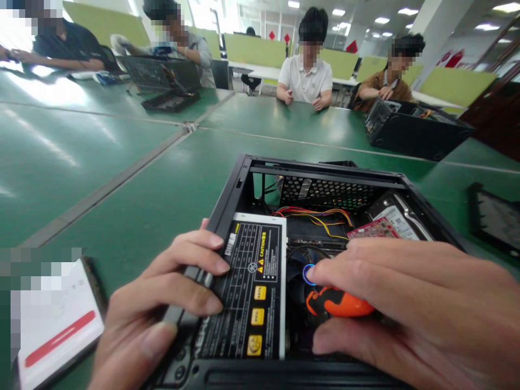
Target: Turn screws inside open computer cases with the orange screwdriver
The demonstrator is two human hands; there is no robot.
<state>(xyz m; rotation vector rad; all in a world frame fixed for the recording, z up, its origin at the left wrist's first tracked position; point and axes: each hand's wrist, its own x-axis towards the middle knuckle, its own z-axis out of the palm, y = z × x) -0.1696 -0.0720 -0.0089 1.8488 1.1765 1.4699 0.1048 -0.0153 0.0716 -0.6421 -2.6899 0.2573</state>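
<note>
An open black computer case lies in front of me. My left hand is closed round its left edge, fingertips on the labelled face of the power supply. Over the right half of the case, my right hand holds a screwdriver by its orange and black handle; the shaft is not visible. Just beyond the handle is a dark cooling fan with a blue ring at its hub. A red circuit board, a metal drive and coloured cables sit deeper inside.
A white sheet with a red stripe lies at the left on the green table. To the right is a black panel. Across the table, several people sit, with other computer cases before two of them.
</note>
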